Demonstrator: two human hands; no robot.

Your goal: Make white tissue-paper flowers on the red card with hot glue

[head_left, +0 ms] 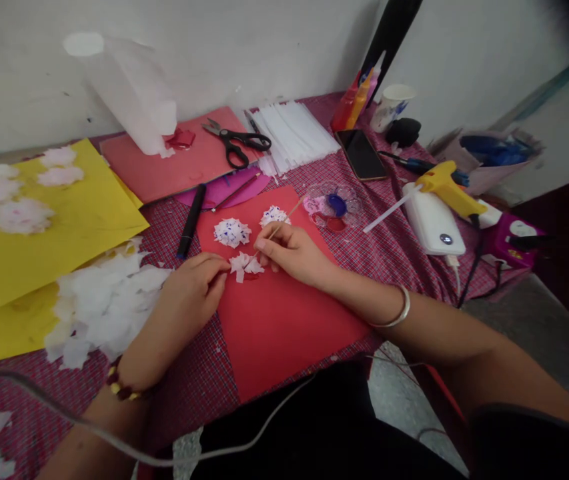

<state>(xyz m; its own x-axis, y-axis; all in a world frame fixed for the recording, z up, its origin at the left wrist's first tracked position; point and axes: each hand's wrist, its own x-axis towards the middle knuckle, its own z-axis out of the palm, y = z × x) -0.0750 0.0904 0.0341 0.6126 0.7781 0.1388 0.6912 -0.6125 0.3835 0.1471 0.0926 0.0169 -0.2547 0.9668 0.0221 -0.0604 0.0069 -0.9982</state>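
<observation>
My right hand (289,250) pinches a thin wooden stick (278,228), its lower end at a white paper flower (245,265) on a red sheet (284,320). My left hand (197,287) is at that flower's left side, its fingertips closed near the edge; whether they grip the paper I cannot make out. Just above lie two more paper flowers, one blue-speckled (232,232) and one (274,215) partly behind my right hand. A clear palette (337,205) with pink, blue and red paint stands to the right of them.
White paper pieces (109,303) and yellow sheets (24,267) lie left. A black marker (191,221), scissors (237,140) and white strips (291,137) are behind. To the right are a phone (361,155), a yellow glue gun (441,187) and a white power bank (434,220). A cable (164,460) crosses in front.
</observation>
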